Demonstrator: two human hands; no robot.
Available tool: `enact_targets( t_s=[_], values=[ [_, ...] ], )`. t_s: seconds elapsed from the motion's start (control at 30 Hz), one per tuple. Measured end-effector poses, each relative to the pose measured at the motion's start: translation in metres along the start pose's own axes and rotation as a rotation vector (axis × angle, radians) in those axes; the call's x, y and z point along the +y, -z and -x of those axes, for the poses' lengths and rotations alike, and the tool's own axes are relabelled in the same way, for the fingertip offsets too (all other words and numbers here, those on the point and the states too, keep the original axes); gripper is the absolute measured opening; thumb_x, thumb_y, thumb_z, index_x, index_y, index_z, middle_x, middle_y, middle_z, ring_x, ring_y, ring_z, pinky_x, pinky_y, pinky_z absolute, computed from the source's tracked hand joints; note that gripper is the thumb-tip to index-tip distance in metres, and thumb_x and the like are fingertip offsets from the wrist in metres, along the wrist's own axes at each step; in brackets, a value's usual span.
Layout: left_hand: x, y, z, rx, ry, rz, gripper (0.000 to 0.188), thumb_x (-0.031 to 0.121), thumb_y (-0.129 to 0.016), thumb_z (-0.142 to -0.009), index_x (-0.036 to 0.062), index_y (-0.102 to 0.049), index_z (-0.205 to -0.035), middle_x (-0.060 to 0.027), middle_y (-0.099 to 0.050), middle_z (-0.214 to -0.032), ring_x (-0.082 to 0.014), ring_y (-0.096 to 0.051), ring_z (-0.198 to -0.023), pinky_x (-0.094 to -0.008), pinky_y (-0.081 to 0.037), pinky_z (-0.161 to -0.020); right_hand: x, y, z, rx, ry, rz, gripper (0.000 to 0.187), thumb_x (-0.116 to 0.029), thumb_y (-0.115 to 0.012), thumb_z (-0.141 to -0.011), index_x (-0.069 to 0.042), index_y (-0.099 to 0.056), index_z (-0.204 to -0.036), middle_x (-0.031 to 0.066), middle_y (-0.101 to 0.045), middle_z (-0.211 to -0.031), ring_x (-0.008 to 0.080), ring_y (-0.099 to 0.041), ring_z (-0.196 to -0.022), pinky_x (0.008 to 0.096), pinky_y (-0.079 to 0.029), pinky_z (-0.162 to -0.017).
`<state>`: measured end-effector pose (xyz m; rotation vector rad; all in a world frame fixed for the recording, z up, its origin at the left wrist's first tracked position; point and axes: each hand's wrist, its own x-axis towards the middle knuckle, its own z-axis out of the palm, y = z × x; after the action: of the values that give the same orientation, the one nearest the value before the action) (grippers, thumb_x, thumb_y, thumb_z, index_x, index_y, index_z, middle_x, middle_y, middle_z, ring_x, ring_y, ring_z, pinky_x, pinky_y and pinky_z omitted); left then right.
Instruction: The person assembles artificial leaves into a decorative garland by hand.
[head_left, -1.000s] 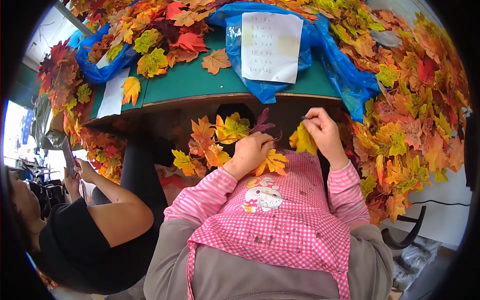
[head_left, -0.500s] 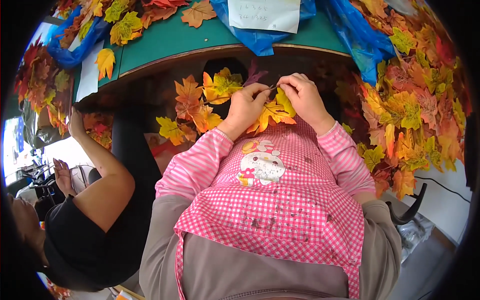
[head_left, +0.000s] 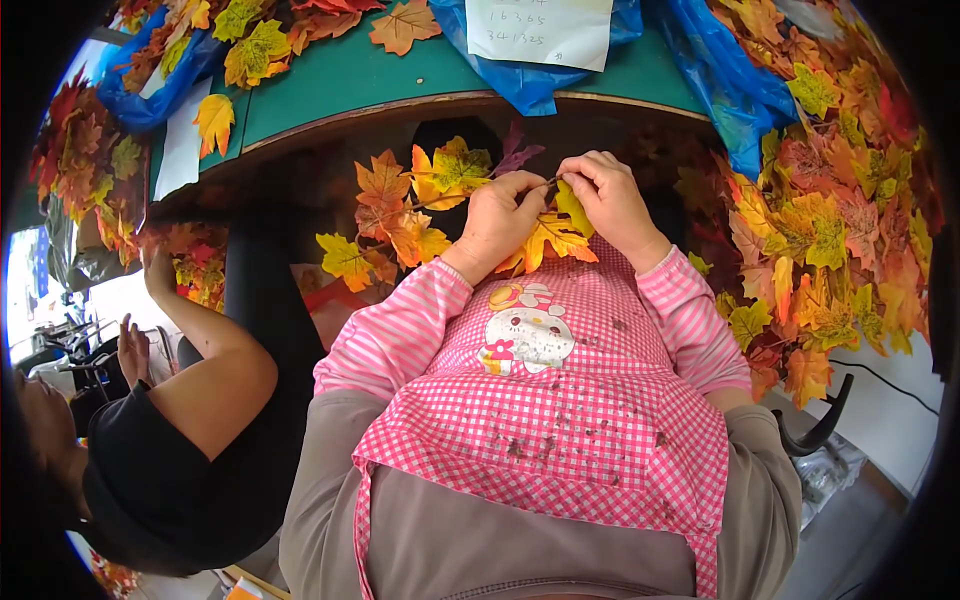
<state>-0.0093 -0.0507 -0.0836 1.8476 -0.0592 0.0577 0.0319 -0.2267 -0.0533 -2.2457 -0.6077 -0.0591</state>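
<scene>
An artificial maple leaf garland (head_left: 383, 195) in orange and yellow hangs over my lap, its thin brown stem running into my fingers. My left hand (head_left: 500, 222) is closed, thumb and forefinger pinching that stem. Close beside it, my right hand (head_left: 608, 200) pinches the stem's end, the fingertips almost meeting the left ones. A yellow-orange leaf (head_left: 550, 238) droops below both hands, and a greener yellow leaf (head_left: 572, 207) touches my right fingers. One purple leaf (head_left: 513, 152) stands up behind my left hand. The exact joint between the fingertips is too small to make out.
A green table (head_left: 350, 72) crosses in front, carrying blue plastic bags (head_left: 525, 88), a white paper sheet (head_left: 540, 30) and loose leaves. Dense leaf garlands (head_left: 825, 235) hang at the right. A co-worker in black (head_left: 160, 480) sits close on my left.
Both hands keep their pinch on the stem and shift hardly at all. The whole view moves slightly. The co-worker's hands at the left move a little.
</scene>
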Motion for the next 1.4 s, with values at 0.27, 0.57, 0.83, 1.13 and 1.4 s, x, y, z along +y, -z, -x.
enact_targets(
  t_s=[0.27, 0.57, 0.83, 1.13, 1.4],
  values=[
    [0.001, 0.002, -0.002, 0.019, -0.108, -0.122, 0.014, 0.012, -0.065, -0.079, 0.0037, -0.068, -0.091, -0.0136, -0.068, -0.084, -0.0298, -0.067, -0.075, -0.0346, -0.052, -0.067, -0.001, -0.002, -0.001, -0.028, 0.071, 0.097, 0.007, -0.013, -0.059, -0.086, -0.008, -0.064, -0.089, 0.0040, -0.062, -0.085, 0.0244, -0.056, -0.088, 0.0376, -0.040, -0.081],
    [-0.004, 0.001, 0.005, 0.036, -0.169, -0.156, 0.011, 0.012, -0.065, -0.077, 0.0033, -0.066, -0.083, -0.0148, -0.065, -0.078, -0.0315, -0.065, -0.072, -0.0366, -0.052, -0.063, -0.004, -0.008, 0.003, -0.022, 0.200, 0.165, 0.004, -0.007, -0.059, -0.082, -0.006, -0.061, -0.086, 0.0068, -0.059, -0.081, 0.0273, -0.055, -0.082, 0.0378, -0.042, -0.078],
    [-0.004, 0.005, 0.009, 0.012, -0.159, -0.118, 0.011, 0.011, -0.067, -0.078, 0.0017, -0.066, -0.084, -0.0138, -0.066, -0.078, -0.0283, -0.066, -0.072, -0.0342, -0.052, -0.063, -0.007, -0.014, 0.010, -0.079, -0.124, -0.285, 0.010, -0.001, -0.059, -0.084, 0.000, -0.061, -0.094, 0.0092, -0.060, -0.083, 0.0204, -0.060, -0.081, 0.0309, -0.047, -0.074],
    [-0.012, 0.005, 0.008, -0.029, -0.149, -0.112, 0.012, 0.010, -0.067, -0.080, 0.0005, -0.066, -0.086, -0.0116, -0.066, -0.075, -0.0192, -0.066, -0.066, -0.0292, -0.050, -0.061, -0.004, -0.017, 0.013, -0.081, -0.097, -0.267, 0.010, -0.004, -0.063, -0.082, 0.000, -0.064, -0.092, 0.0148, -0.064, -0.085, 0.0271, -0.063, -0.077, 0.0332, -0.050, -0.070],
    [-0.013, 0.007, 0.009, -0.095, -0.091, -0.095, 0.011, 0.011, -0.066, -0.080, 0.0008, -0.066, -0.086, -0.0109, -0.065, -0.073, -0.0174, -0.065, -0.064, -0.0288, -0.050, -0.060, -0.003, -0.020, 0.015, -0.052, -0.091, -0.256, 0.010, -0.004, -0.061, -0.081, 0.000, -0.064, -0.091, 0.0142, -0.065, -0.086, 0.0302, -0.063, -0.082, 0.0354, -0.050, -0.073]
  ],
)
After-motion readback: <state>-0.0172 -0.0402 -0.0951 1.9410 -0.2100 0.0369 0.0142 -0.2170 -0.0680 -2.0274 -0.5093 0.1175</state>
